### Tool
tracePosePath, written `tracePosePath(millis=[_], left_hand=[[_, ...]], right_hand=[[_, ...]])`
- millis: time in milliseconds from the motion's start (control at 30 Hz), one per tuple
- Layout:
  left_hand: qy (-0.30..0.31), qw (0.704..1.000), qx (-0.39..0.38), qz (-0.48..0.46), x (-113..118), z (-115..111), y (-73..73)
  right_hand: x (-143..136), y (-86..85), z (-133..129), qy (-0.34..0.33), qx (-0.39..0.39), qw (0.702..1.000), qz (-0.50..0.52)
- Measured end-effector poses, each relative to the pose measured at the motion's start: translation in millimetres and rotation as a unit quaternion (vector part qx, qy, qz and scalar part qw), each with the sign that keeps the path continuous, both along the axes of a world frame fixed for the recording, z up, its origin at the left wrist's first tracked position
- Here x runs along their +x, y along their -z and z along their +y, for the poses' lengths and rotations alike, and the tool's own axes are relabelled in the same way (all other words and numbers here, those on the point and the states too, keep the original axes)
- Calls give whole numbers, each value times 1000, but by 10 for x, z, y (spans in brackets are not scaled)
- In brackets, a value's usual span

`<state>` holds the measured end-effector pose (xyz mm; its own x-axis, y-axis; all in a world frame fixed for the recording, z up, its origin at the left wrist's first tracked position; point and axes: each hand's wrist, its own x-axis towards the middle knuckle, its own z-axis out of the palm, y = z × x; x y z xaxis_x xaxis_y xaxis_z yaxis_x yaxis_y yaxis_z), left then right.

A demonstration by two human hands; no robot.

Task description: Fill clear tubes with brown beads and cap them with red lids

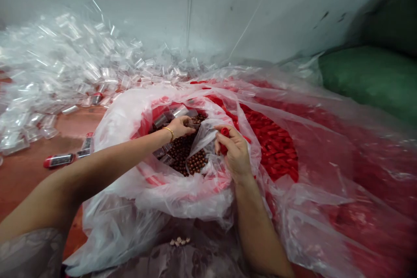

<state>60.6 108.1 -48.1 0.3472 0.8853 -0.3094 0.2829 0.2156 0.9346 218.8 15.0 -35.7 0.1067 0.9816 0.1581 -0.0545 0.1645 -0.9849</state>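
A basin lined with a clear plastic bag holds brown balls and several clear containers. My left hand, with a gold bangle at the wrist, reaches over the basin from the left. Its fingers are closed round a clear container with brown balls at its mouth. At the basin's right side, my right hand has its fingers curled round a red cap, beside a fold of the plastic.
Clear empty containers are heaped at the left and back. Filled containers with red caps lie left of the basin. Red caps under plastic spread rightward. A green sack stands back right, before a pale wall.
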Motion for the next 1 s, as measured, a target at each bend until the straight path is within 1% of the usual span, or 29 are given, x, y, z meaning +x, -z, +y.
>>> tracePosePath(millis=[67,133,167,233,300,333,367,433,533,600,667,733,833,933,1000], left_hand=[[-6,995,8,-97,-74,-63,-63],[2,989,14,-148,-151,-152,-105],[7,986,11,-165,-186,-204,-120],[18,980,-10,-199,-244,-311,-144],[28,971,-32,-236,-284,-409,-169],[33,967,-37,-249,-299,-449,-182],[38,965,-38,-258,-311,-482,-194],[45,963,-31,-264,-330,-523,-217],[86,961,-23,-261,-343,-537,-237],[135,957,-24,-256,-342,-533,-240],[183,950,-24,-253,-336,-530,-236],[206,944,-13,-259,-330,-530,-226],[196,941,14,-277,-330,-533,-209],[205,942,34,-265,-338,-537,-202],[217,942,42,-254,-340,-540,-206]], right_hand=[[0,19,15,13,17,999,-30],[-15,13,21,46,75,990,-109],[-26,3,18,67,113,979,-157],[-50,-21,-2,106,181,946,-248],[-66,-37,-40,126,209,920,-307],[-69,-40,-64,128,209,916,-319],[-66,-42,-91,129,198,918,-318],[-47,-52,-138,141,157,937,-278],[-3,-115,-167,150,74,974,-152],[11,-186,-152,126,36,988,-78],[-1,-254,-126,99,29,993,-55],[-37,-296,-108,73,44,992,-92],[-97,-304,-113,13,56,981,-182],[-123,-291,-132,-41,21,976,-213],[-120,-292,-137,-61,15,970,-235]])
